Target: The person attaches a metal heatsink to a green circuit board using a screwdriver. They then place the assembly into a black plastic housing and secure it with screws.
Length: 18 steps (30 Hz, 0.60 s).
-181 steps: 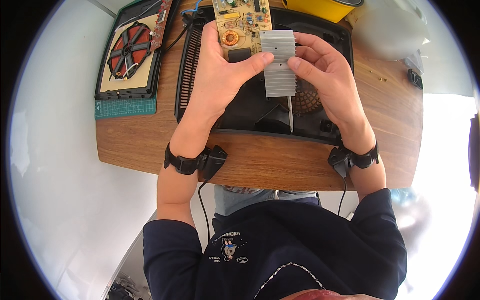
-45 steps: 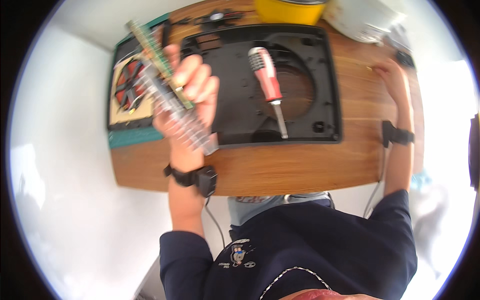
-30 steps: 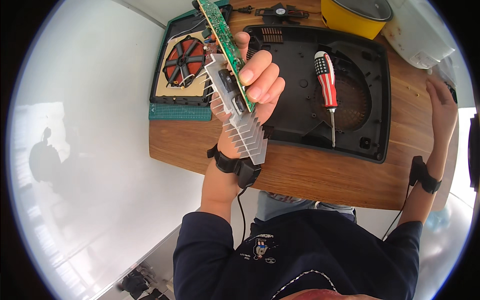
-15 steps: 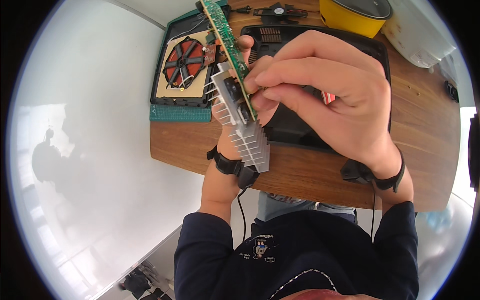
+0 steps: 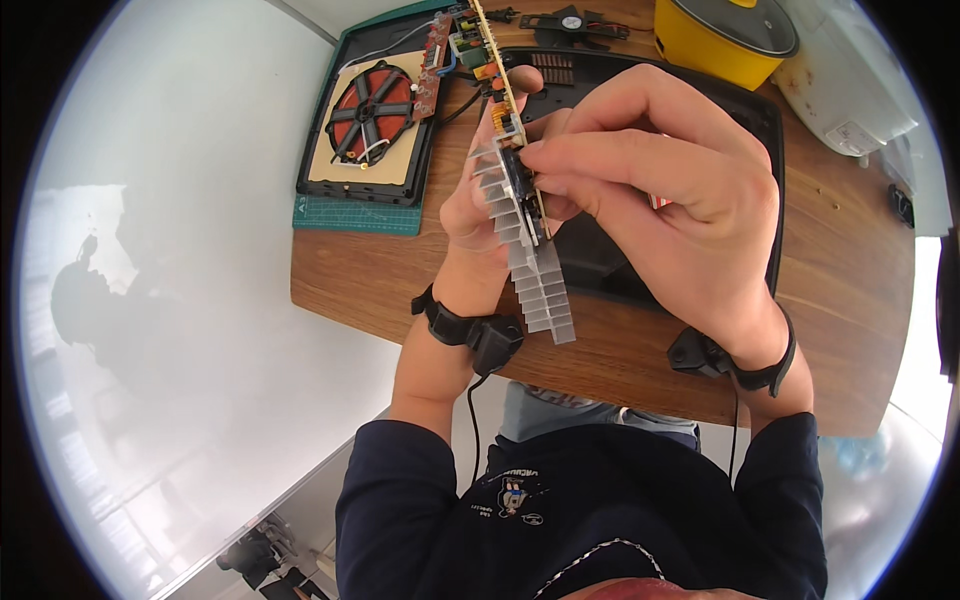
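Note:
My left hand (image 5: pixel 470 210) is closed round a circuit board (image 5: pixel 495 70) from behind, holding it up on edge above the table. Orange and black parts crowd the board's left face. A silver finned heatsink (image 5: pixel 545 290) is attached at its lower end and juts toward me. My right hand (image 5: pixel 700 190) pinches thumb and forefinger together against the board's edge, beside the black parts at the heatsink. Whatever lies between those fingertips is too small or hidden to make out. A small red-and-white item (image 5: pixel 660 201) shows partly behind the right hand.
A round coil (image 5: pixel 368 115) in a black housing lies on a green cutting mat (image 5: pixel 360 219), near a reddish-brown small board (image 5: pixel 430 80). Beneath my hands is a black shell (image 5: pixel 610 240). Behind are a fan (image 5: pixel 572 26), yellow pot (image 5: pixel 715 50) and whitish container (image 5: pixel 850 100).
The board has turned so that its component side shows instead of its green solder side. The heatsink has swung to the right. My right fingertips remain pinched at the board's edge.

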Motion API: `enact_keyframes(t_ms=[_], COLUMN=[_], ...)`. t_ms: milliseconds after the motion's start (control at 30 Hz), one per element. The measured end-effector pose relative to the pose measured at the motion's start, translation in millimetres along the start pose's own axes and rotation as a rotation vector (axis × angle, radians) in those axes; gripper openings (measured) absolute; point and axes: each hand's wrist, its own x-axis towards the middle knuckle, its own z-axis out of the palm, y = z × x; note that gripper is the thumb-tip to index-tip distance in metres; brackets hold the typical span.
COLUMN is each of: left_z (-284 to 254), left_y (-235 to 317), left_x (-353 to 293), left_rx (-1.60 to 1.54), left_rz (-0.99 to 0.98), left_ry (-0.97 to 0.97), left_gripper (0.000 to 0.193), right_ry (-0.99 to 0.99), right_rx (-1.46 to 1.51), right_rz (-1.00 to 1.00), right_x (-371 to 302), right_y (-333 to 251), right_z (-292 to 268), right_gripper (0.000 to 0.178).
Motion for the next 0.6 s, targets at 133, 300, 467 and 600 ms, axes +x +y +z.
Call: enact_keyframes(t_ms=[133, 300, 467, 600], left_z=[-3.6, -4.0, 2.8, 2.7], left_y=[-0.9, -3.2, 2.2, -0.1], left_x=[2.4, 1.0, 4.1, 3.6], left_rx=[0.009, 0.094, 0.085, 0.062], left_rz=[0.006, 0.019, -0.024, -0.031], left_ry=[-0.072, -0.015, -0.057, -0.069], left_gripper=[0.094, 0.094, 0.093, 0.092], right_ry=[-0.010, 0.006, 0.029, 0.034], right_rx=[0.061, 0.089, -0.050, -0.049], right_rz=[0.040, 0.074, -0.008, -0.015], right_x=[-1.2, -1.7, -0.8, -2.0], right_y=[0.7, 0.0, -2.8, -4.3], right_z=[-1.5, -1.1, -3.4, -3.0], right_gripper=[0.024, 0.026, 0.027, 0.026])
